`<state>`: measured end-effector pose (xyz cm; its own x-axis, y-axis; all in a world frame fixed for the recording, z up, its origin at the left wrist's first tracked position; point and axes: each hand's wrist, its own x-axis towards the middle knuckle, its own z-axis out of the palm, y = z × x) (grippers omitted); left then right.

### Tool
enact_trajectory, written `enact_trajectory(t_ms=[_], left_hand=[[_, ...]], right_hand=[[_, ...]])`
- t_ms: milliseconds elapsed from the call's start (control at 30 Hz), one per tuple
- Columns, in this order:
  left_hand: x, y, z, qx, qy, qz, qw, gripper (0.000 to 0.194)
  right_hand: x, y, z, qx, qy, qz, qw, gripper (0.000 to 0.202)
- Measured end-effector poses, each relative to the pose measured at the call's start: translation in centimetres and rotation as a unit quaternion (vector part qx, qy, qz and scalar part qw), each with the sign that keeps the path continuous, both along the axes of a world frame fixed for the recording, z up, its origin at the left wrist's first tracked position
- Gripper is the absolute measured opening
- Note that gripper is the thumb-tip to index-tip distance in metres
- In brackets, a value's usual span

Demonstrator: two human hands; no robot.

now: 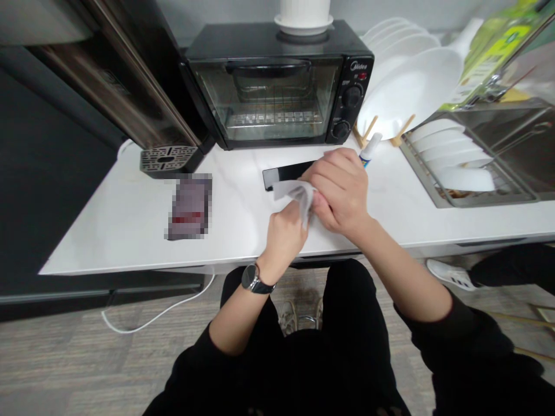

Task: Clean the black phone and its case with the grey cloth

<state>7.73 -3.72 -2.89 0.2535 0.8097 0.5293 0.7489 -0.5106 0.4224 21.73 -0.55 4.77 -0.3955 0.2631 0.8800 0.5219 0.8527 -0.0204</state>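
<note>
A thin white tissue [292,189] is bunched between my two hands above the front of the counter. My left hand [284,231], with a dark watch on its wrist, is closed at the tissue's lower side. My right hand [340,188] wraps over the tissue from the right with fingers curled. Just behind the hands lies a flat black rectangular object [286,173] with a grey patch at its left end; the right hand hides its other end. A small bottle with a white cap and blue label [371,149] shows beyond the right hand, its lower part hidden.
A black toaster oven [277,98] stands at the back, a white pot [304,14] on top. Left are a coffee machine [169,159] and a blurred-out dark item [191,208]. White plates [407,86] and a sink [437,196] stand right. Another person's shoe [451,274] is below.
</note>
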Motion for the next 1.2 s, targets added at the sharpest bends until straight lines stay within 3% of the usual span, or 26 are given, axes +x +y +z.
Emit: enact_trajectory(t_ms=[67, 133, 200, 233, 333, 433, 500, 533, 600, 667, 767, 833, 900, 967, 1067, 1133, 1200], left_hand=[[0.2, -0.3, 0.4, 0.017, -0.001, -0.01, 1.0, 0.025], [0.4, -0.6, 0.8, 0.028, -0.017, -0.012, 0.999, 0.026], [0.4, -0.7, 0.9, 0.033, -0.029, -0.004, 0.999, 0.024], [0.4, -0.7, 0.9, 0.034, -0.027, 0.001, 0.999, 0.023], [0.1, -0.5, 0.5, 0.037, 0.006, 0.015, 0.999, 0.023], [0.1, -0.3, 0.3, 0.044, 0.034, 0.017, 0.998, 0.023], [0.3, -0.4, 0.4, 0.045, 0.047, 0.0, 0.998, 0.022], [0.4, -0.5, 0.6, 0.044, 0.053, -0.007, 0.998, 0.022], [0.7, -0.8, 0.9, 0.039, 0.055, -0.012, 0.998, 0.023], [0.9, -1.0, 1.1, 0.031, 0.041, -0.006, 0.999, 0.024], [0.8, -1.1, 1.1, 0.026, 0.017, 0.001, 1.0, 0.021], [0.5, -1.0, 0.8, 0.023, 0.023, 0.006, 0.999, 0.021], [0.4, -1.0, 0.5, 0.02, 0.043, 0.006, 0.999, 0.023], [0.4, -1.0, 0.3, 0.021, 0.063, 0.0, 0.998, 0.022], [1.0, -1.1, 0.6, 0.027, 0.08, -0.011, 0.996, 0.02], [1.5, -1.4, 1.2, 0.032, 0.089, -0.014, 0.995, 0.02], [1.8, -1.8, 1.9, 0.031, 0.101, -0.013, 0.994, 0.024]], right_hand=[[0.1, 0.7, -1.1, -0.056, 0.135, -0.039, 0.988, 0.059], [0.0, 1.0, -1.3, -0.168, 0.265, -0.084, 0.946, 0.061], [-0.2, 0.6, -0.6, -0.263, 0.288, -0.091, 0.917, 0.06], [-0.3, 0.3, 0.0, -0.278, 0.261, -0.083, 0.921, 0.059], [0.0, -0.9, 1.5, -0.208, 0.118, -0.058, 0.969, 0.05], [0.5, -1.0, 0.9, -0.027, -0.014, -0.038, 0.999, 0.038], [0.8, -0.3, -0.5, 0.073, 0.002, -0.016, 0.997, 0.042], [0.9, 0.1, -1.2, 0.084, 0.057, -0.014, 0.995, 0.048], [0.8, 0.8, -2.1, 0.015, 0.196, -0.042, 0.98, 0.055], [0.5, 0.9, -2.0, -0.103, 0.285, -0.084, 0.949, 0.055], [0.4, -0.1, -0.2, -0.236, 0.262, -0.078, 0.933, 0.056], [0.7, -1.1, 1.0, -0.265, 0.196, -0.053, 0.943, 0.056], [1.1, -1.8, 1.5, -0.196, 0.106, -0.04, 0.974, 0.048], [1.5, -1.8, 1.0, -0.059, 0.023, -0.024, 0.998, 0.039], [1.9, -0.8, -0.5, 0.09, 0.025, 0.002, 0.996, 0.038], [2.1, -0.2, -1.5, 0.096, 0.113, -0.012, 0.989, 0.041], [2.5, 0.1, -2.3, -0.001, 0.223, -0.052, 0.973, 0.047]])
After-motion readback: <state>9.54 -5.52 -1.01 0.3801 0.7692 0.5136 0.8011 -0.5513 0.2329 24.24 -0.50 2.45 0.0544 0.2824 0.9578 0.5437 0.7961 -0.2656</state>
